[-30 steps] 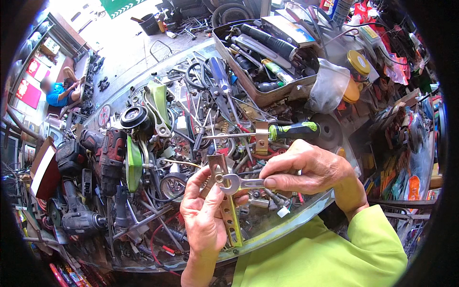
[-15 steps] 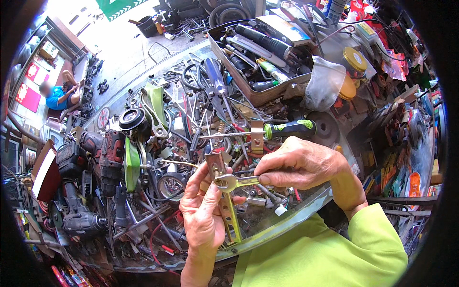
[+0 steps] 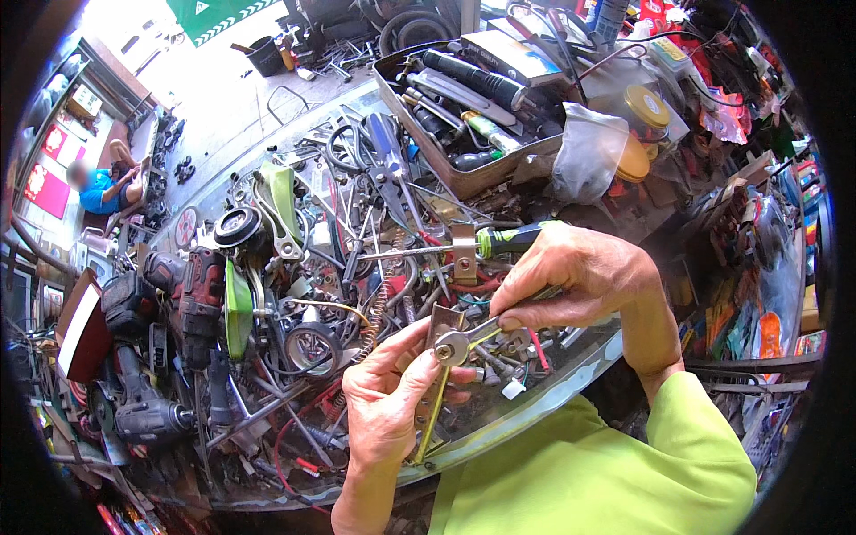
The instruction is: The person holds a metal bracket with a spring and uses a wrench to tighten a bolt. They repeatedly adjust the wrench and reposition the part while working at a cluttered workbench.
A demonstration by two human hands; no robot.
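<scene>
A cluttered bench top (image 3: 535, 406) spreads under the hands in a packed workshop. Above its near edge, the left hand (image 3: 388, 397) pinches a metal strip (image 3: 444, 322), thumb beside a small bolt (image 3: 443, 352); the right hand (image 3: 575, 272) grips a steel wrench (image 3: 482, 332) by the shank, its head at the bolt, though how fully seated I cannot tell. The strip looks light and stiff, best held by its long edges; the wrench seems hard, smooth and perhaps slippery if oily, so hold it well back. Beyond lie a screwdriver (image 3: 510, 239), an open case (image 3: 464, 183) and, leftward, a drill (image 3: 201, 299)
</scene>
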